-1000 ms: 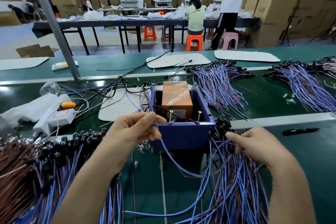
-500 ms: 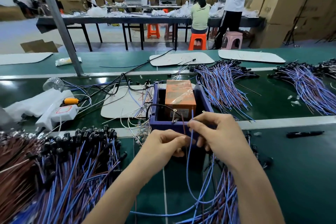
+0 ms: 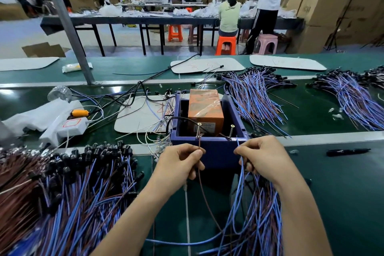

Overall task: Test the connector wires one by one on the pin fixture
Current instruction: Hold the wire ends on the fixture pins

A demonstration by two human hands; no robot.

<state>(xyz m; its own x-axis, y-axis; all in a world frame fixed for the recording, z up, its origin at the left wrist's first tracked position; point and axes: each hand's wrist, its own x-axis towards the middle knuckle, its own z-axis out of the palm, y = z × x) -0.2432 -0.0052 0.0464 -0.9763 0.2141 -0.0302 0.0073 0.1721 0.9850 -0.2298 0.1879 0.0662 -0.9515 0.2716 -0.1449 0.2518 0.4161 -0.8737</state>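
Note:
A dark blue box fixture (image 3: 209, 149) stands in front of me with an orange block (image 3: 205, 110) inside and two upright screw pins (image 3: 199, 130) at its near rim. My left hand (image 3: 178, 164) pinches a brown wire end (image 3: 200, 145) just below the left pin. My right hand (image 3: 261, 158) pinches a blue wire end (image 3: 239, 145) near the right pin (image 3: 231, 131). Both wires loop down toward me over the green belt.
A heap of blue and brown wires with black connectors (image 3: 68, 189) lies at my left, another bundle (image 3: 257, 214) under my right forearm. More bundles (image 3: 255, 95) lie beyond the fixture. A white power strip (image 3: 68, 129), a black pen (image 3: 347, 151), a metal post (image 3: 66, 25). People work at far tables.
My hands have moved apart from the middle of the fixture's front. The left now holds a brown wire end at the left pin, the right a blue end by the right pin.

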